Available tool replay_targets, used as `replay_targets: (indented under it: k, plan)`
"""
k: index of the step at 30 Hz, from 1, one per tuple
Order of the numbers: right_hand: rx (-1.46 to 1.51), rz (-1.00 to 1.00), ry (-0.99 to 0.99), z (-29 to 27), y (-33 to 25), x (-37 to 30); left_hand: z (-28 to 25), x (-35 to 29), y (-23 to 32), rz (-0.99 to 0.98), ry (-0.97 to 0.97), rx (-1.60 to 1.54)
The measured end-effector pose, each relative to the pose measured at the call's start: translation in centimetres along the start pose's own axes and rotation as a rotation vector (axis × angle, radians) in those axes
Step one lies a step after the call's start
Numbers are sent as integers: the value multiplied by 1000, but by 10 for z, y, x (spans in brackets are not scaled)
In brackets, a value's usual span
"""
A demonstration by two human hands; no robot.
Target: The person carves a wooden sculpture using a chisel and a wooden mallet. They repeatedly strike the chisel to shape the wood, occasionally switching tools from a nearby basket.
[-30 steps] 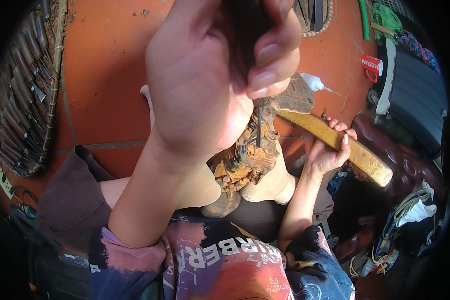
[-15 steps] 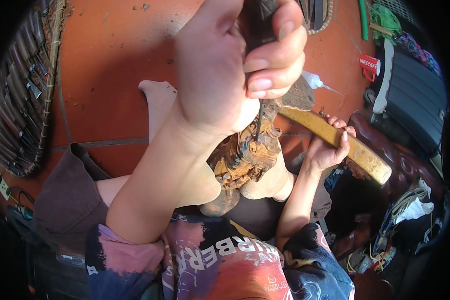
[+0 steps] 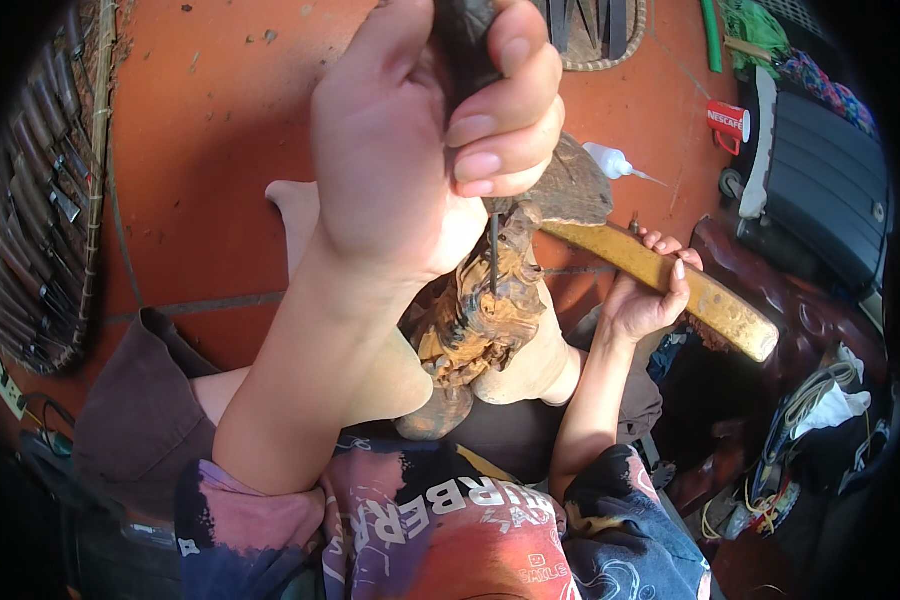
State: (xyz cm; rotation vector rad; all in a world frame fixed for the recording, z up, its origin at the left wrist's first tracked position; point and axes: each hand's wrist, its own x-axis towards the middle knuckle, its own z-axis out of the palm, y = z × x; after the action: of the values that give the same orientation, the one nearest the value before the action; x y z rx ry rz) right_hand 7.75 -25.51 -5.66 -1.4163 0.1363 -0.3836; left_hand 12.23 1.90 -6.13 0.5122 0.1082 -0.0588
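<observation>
Large in the upper middle, my left hand (image 3: pixel 410 150) is wrapped round the dark handle of a chisel (image 3: pixel 465 45). The chisel's thin metal shank comes out below the fingers, and its tip meets a carved brown piece of wood (image 3: pixel 480 325) with swirling relief. My bare feet hold the wood from both sides. My right hand (image 3: pixel 642 305) grips the yellowish handle of a wooden mallet (image 3: pixel 715 303). The mallet's rough, grey-brown head lies just beyond the carving, partly hidden behind my left hand.
A woven tray (image 3: pixel 100 200) full of chisels lies on the left of the tiled floor. Another basket (image 3: pixel 610 60) holds flat dark tools at the top. On the right are a white squeeze bottle (image 3: pixel 607 160), a red mug (image 3: pixel 728 125), a dark wheeled case (image 3: pixel 820 160) and coiled cords (image 3: pixel 810 400).
My left hand and the chisel have shifted a little to the left, and more of the shank shows against the carving. The right hand keeps its grip on the mallet. The view has shifted slightly.
</observation>
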Motion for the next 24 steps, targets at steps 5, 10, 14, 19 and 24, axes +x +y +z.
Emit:
replay_targets:
  k: [5,10,14,19,24]
  plan:
    - [-5,-1,0,1,2,3,2,1,-1,-7,-15,-35]
    - [-2,-3,-6,1,1,2,6,1,-1,-11,-27,-62]
    - [-6,-1,6,2,0,1,8,1,-1,-23,-40,-81]
    - [-10,-1,16,1,0,2,10,2,1,-37,-55,-111]
    - [-14,0,11,2,0,1,13,1,1,-51,-65,-130]
